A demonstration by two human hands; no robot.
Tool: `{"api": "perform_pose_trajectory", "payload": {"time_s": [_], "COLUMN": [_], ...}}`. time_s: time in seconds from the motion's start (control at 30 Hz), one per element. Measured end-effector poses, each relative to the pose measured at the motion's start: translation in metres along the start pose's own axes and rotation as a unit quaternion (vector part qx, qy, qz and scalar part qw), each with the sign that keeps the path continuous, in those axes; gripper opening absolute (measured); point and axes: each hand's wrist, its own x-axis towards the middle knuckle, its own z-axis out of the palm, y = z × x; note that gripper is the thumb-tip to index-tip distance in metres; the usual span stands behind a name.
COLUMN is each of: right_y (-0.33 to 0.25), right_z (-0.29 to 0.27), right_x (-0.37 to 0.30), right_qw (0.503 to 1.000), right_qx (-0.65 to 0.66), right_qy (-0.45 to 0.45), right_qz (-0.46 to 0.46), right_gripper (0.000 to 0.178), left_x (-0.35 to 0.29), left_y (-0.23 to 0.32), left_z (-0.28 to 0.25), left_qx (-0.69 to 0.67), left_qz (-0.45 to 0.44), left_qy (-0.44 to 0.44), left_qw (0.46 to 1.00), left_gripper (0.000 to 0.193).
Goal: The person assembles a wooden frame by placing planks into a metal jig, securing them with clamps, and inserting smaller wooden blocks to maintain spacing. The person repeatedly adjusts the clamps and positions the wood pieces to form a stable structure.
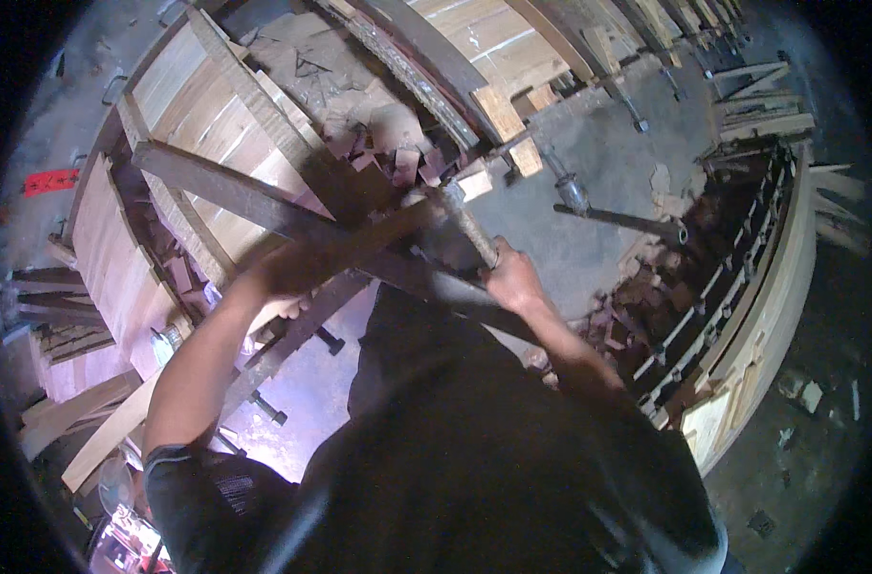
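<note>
My right hand [514,277] is closed round the pale handle of a hammer [476,235]. The hammer's head, blurred, is up against the far end of a brown wooden bar [374,241]. That bar slants up to the right from my left hand [281,285], whose fingers are wrapped round its near end. Beneath it a long dark beam [235,191] runs diagonally across, passing in front of my body. Left of my hands lie pale wooden panels [192,115] edged by rough battens. A small light wood block [475,184] shows beside the hammer head.
Clamp bars with bolts [268,409] jut out at the lower left. A metal pipe [622,223] sticks out on the right. Offcuts [407,163] are heaped ahead, and a rack of dark bars [713,287] stands at the right. Red paper [51,182] lies far left.
</note>
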Motion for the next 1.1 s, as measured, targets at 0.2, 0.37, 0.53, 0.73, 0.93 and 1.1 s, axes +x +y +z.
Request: {"api": "perform_pose_trajectory", "payload": {"time_s": [0.2, 0.37, 0.53, 0.73, 0.93, 1.1], "right_y": [-0.072, -0.091, -0.074, -0.141, -0.144, -0.095], "right_z": [-0.069, -0.154, -0.166, -0.160, -0.140, -0.111], "right_x": [-0.005, 0.098, 0.169, 0.089, 0.061, 0.062], "right_qw": [0.979, 0.960, 0.951, 0.783, 0.835, 0.829], "right_qx": [0.121, -0.010, -0.132, -0.091, -0.226, -0.160], "right_qy": [0.159, 0.272, 0.275, 0.214, 0.212, 0.339], "right_qz": [-0.046, -0.068, -0.047, -0.576, -0.454, -0.414], "right_gripper": [0.039, 0.053, 0.057, 0.048, 0.030, 0.026], "left_x": [-0.045, -0.068, -0.078, -0.087, -0.093, -0.093], "left_y": [0.046, 0.032, 0.033, 0.028, 0.051, 0.100], "left_z": [0.003, 0.013, 0.000, -0.004, -0.008, 0.004], "left_qx": [0.300, 0.325, 0.321, 0.290, 0.340, 0.290], "left_qz": [0.001, 0.046, -0.009, -0.064, -0.040, 0.011], "left_qy": [0.134, 0.335, 0.375, 0.430, 0.397, 0.376], "left_qw": [0.945, 0.883, 0.870, 0.853, 0.851, 0.880], "left_gripper": [0.032, 0.029, 0.040, 0.044, 0.029, 0.041]}}
